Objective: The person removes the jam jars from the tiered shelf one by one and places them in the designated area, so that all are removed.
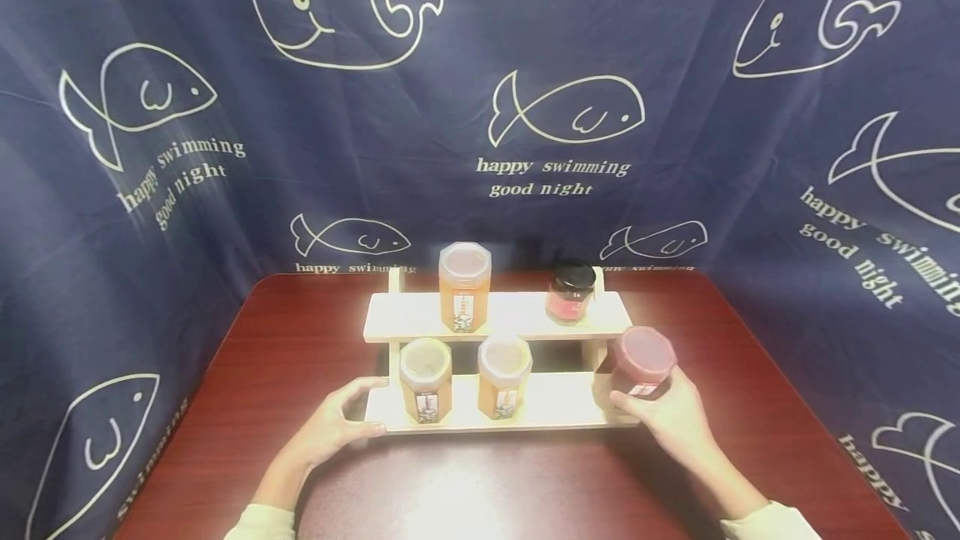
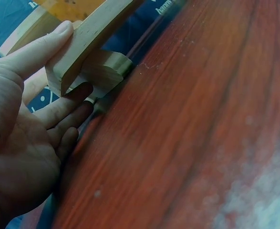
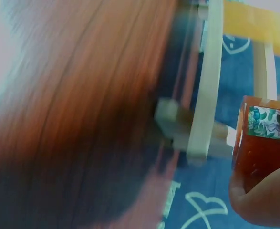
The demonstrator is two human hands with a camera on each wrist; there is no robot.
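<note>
A two-tier wooden rack [image 1: 465, 413] stands on the table with several jars on it. My left hand [image 1: 330, 425] holds the left end of its lower board, thumb at the front edge and fingers toward the back; in the left wrist view the thumb rests on the board [image 2: 89, 40]. With my right hand [image 1: 678, 415] I grip a dark red jar [image 1: 643, 361] with a pinkish lid, at the right end of the lower board. The right wrist view shows the jar's patterned label [image 3: 268, 121] and reddish contents. Whether its base touches the board cannot be told.
Two amber jars with pale lids, a left one [image 1: 427, 382] and a right one [image 1: 504, 377], stand on the lower board. Above are a taller amber jar [image 1: 464, 290] and a black-lidded jar [image 1: 570, 294]. Blue fish-print cloth [image 1: 450, 132] surrounds the reddish-brown table [image 1: 292, 340].
</note>
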